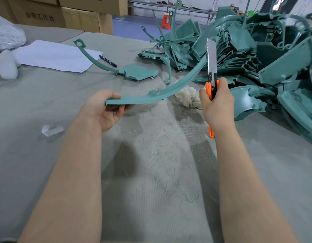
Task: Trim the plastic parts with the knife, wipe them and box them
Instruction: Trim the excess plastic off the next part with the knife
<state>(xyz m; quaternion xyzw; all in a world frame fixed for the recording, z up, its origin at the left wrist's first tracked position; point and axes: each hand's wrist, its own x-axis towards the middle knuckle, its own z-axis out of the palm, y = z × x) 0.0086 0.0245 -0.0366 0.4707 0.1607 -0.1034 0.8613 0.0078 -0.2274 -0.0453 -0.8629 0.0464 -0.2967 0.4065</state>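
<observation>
In L hand (106, 109), palm up, thumb on top & fingers curled under: flat near end of long curved teal plastic part (169, 92), held clear of the table. From that grip, arcing away up & to the R, far end hidden behind the knife blade.

In R hand (216, 106), fist closed round the handle: orange-and-black utility knife w/ long silver blade (211, 71), blade extended well out, pointing up & away, crossing in front of the curved part just above the R grip. Blade touching the part or not: cannot tell. Orange butt end poking out below the R wrist.

Just L of the R grip, on the table under the part: crumpled off-white cloth (188, 99). Beyond & R of the R grip: big heap of teal plastic mouldings (267, 64). Beyond the L grip: one more teal piece w/ flat plate & curved arm (134, 71), lying alone; further L, white paper sheet (55, 57) w/ dark pen (107, 61) at its edge. L of the L wrist: small whitish plastic scrap (52, 129). Below both forearms: grey felt-like table cover (37, 106) w/ thin teal shavings (160, 165). Far back L: brown cardboard boxes (72, 16).
</observation>
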